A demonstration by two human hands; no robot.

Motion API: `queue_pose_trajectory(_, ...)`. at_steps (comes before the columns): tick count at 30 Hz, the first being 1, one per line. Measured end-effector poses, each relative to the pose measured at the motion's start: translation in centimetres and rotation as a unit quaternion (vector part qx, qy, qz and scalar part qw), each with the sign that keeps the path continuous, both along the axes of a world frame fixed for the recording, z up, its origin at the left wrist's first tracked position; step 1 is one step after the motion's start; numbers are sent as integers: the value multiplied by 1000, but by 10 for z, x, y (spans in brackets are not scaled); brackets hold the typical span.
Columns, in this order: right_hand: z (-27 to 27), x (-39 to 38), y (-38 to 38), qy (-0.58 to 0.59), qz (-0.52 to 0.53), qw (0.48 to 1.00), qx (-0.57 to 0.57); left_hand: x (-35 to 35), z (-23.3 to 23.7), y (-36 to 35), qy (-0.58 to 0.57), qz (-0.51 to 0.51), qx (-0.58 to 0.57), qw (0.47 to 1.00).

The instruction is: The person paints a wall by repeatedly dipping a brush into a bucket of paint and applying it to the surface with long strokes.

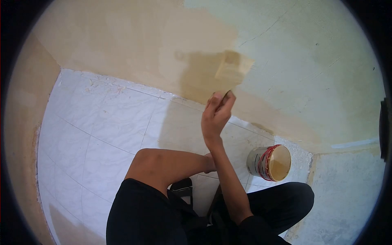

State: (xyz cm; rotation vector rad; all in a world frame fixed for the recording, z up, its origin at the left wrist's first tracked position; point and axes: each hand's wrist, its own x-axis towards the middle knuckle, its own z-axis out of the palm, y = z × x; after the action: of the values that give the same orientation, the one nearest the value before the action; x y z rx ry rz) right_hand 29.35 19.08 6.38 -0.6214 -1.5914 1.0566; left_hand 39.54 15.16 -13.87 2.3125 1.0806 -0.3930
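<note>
My right hand (216, 114) is raised and shut on the handle of a wide paintbrush (232, 67). The bristles are blurred and lie against the wall (122, 36), at the edge where wet beige paint meets the pale greenish surface (310, 53). My left arm is bent across my lap, and my left hand (210, 162) is mostly hidden behind my right forearm, so its fingers do not show. An open paint can (269, 163) with a red band and yellowish paint stands on the floor by my right knee, close to the wall.
White floor tiles (102, 122) spread to the left, speckled with debris along the wall base. A rough grey wall (347, 192) closes the corner at right. A beige wall (24, 122) borders the left. My legs in black clothing fill the bottom.
</note>
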Motion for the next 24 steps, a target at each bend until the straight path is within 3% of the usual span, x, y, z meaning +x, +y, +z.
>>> queue_pose_trajectory(5,28,0,24,-24,-54,997,39,-2,-1,5,6,18,6,1000)
queue_pose_trajectory(7,37,-5,31,-64,-85,988,109,-4,11,3,16,15,-8,1000)
queue_pose_trajectory(9,38,-12,35,-61,-109,982,138,15,-58,4,-6,31,25,999)
queue_pose_trajectory(11,41,-15,33,-58,-133,975,168,16,-54,4,-27,48,59,997)
queue_pose_trajectory(13,46,-16,31,-55,-120,982,135,0,32,4,77,-24,-69,994)
queue_pose_trajectory(14,41,-14,31,-54,-124,982,135,-1,29,4,79,-28,-69,994)
queue_pose_trajectory(17,13,-3,26,-140,-101,976,135,-3,0,-4,-16,9,21,1000)
queue_pose_trajectory(18,4,1,20,-168,-82,978,90,-6,-16,-9,-119,87,9,989)
queue_pose_trajectory(20,-10,9,13,-194,-62,978,47,-9,-21,-9,-220,163,-1,962)
queue_pose_trajectory(22,-14,11,7,-86,-77,991,66,-8,-11,-7,-121,93,16,988)
queue_pose_trajectory(24,-4,12,8,-88,-87,989,75,-5,-1,-8,-21,26,26,999)
